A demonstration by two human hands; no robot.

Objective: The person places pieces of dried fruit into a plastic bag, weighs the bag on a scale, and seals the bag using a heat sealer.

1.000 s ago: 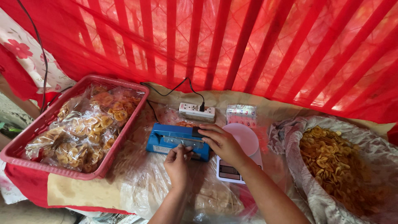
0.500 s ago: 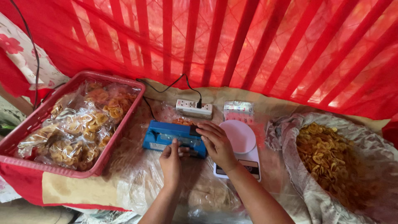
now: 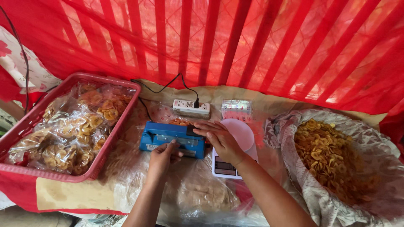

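Remaining on blue sealer: hands

I see a blue sealer, plastic body, semi-gloss, smooth. My left hand rests on thin clear plastic film, crinkly & shiny. Red basket: hard plastic w/ lattice walls, matt. Bags inside it: clear glossy film. Scale: smooth plastic, pale pink pan, slight sheen. Power strip: white plastic, smooth. Sack at right: soft printed cloth, matt, wrinkled. Backdrop: red cloth, sheer. Table cover: tan, matt, looks like paper or card.
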